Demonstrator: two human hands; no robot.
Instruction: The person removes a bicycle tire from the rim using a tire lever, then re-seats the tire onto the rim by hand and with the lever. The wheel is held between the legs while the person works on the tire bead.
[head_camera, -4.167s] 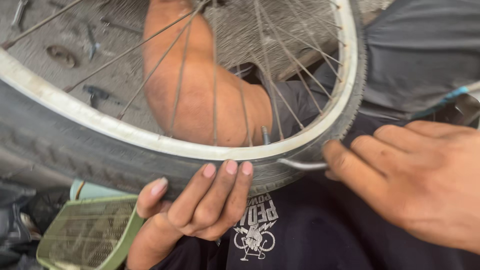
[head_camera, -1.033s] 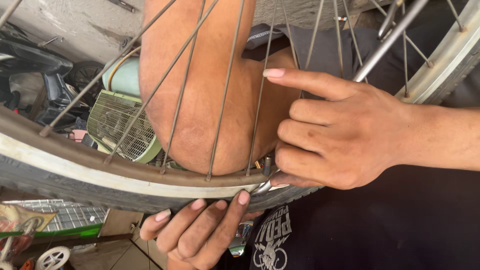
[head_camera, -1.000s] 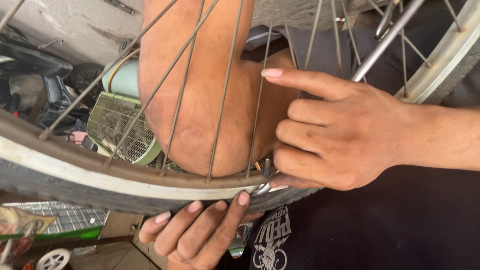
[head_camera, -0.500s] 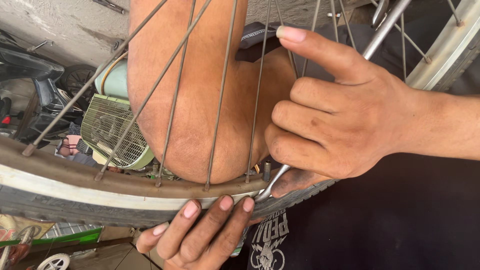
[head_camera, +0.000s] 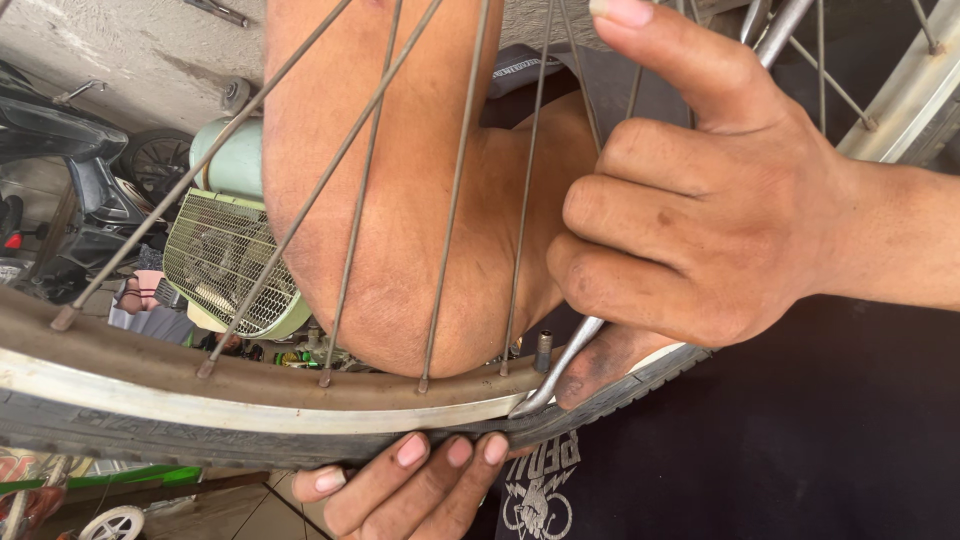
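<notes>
A spoked bicycle wheel fills the view, its metal rim running across the lower part with a black tyre on it. My right hand is closed around a slim metal tyre lever, whose tip is wedged between rim and tyre. My thumb presses on the tyre edge beside the lever. My left hand cups the tyre from below, fingertips curled over its sidewall just left of the lever tip. A short black valve stem stands on the rim close to the lever. My bare knee shows behind the spokes.
A pale green fan with a wire grille sits on the floor behind the wheel at left. A dark scooter or motorbike part is at far left. My black shirt fills the lower right. A concrete wall is above.
The view has closed in on the rim. My right hand has shifted up and right along the lever, levering at the tyre edge. My left hand stays under the tyre.
</notes>
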